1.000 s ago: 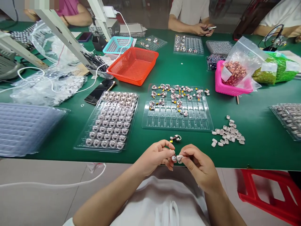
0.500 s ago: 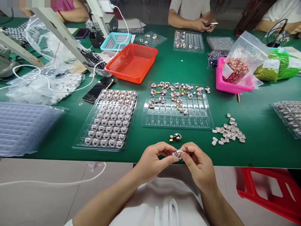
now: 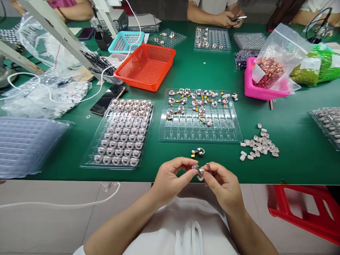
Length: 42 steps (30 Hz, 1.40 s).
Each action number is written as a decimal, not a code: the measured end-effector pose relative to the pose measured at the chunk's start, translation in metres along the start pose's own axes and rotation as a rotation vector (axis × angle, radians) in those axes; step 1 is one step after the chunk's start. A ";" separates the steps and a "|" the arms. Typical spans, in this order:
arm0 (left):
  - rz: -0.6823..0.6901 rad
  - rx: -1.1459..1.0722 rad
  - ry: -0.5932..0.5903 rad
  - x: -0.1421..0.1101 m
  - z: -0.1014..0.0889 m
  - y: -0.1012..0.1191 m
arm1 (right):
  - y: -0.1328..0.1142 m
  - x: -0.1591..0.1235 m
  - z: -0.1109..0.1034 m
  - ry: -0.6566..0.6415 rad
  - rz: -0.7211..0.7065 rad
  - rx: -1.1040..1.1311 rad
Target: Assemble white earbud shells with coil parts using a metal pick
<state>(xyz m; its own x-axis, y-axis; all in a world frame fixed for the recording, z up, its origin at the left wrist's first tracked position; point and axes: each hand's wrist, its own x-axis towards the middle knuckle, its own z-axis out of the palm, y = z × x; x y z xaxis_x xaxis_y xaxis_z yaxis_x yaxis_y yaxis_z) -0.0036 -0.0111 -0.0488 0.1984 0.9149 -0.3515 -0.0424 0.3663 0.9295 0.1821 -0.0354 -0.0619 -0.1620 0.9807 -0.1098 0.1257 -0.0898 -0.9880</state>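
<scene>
My left hand (image 3: 171,179) pinches a small silvery earphone shell (image 3: 195,166) between thumb and fingertips. Close against it, my right hand (image 3: 224,184) grips a second silvery earphone piece (image 3: 200,176). A short brown, stick-like end (image 3: 208,165) pokes up from the right fingers; the rest of it is hidden. Just beyond the fingertips lies a loose earphone assembly (image 3: 198,152) with a yellow tab. Behind that, a clear compartment tray (image 3: 180,134) carries several similar assemblies in its far rows. To the left, another clear tray (image 3: 91,161) holds rows of silvery shells.
White caps (image 3: 261,143) lie scattered at the right. Farther back are a red basket (image 3: 148,85), a blue basket (image 3: 117,47), a pink basket (image 3: 262,92) with a bag and a phone (image 3: 102,102). Stacked clear trays (image 3: 29,148) lie left; people sit opposite. A red stool (image 3: 278,209) stands right.
The two small pieces have turned between my fingertips, and a gap now shows between them. My view has shifted slightly; the trays and loose parts stay where they were.
</scene>
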 end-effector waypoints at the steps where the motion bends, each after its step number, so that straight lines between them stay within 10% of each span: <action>1: 0.005 0.014 0.000 0.000 0.000 -0.001 | 0.000 0.000 0.001 0.004 0.022 0.040; 19: 0.600 0.576 -0.061 0.008 -0.007 0.001 | -0.003 0.002 0.000 -0.068 -0.004 0.050; 32: 0.218 0.322 -0.156 0.009 -0.007 0.010 | -0.005 0.002 0.006 0.092 -0.353 -0.318; 42: 0.249 0.234 -0.107 0.005 -0.001 0.005 | -0.001 0.003 0.010 0.169 -0.372 -0.406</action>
<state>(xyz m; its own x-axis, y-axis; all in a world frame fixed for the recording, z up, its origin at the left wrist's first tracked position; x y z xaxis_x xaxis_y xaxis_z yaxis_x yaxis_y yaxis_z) -0.0034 -0.0043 -0.0456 0.3120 0.9438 -0.1087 0.1203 0.0742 0.9900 0.1716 -0.0343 -0.0628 -0.1130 0.9505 0.2894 0.4608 0.3082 -0.8323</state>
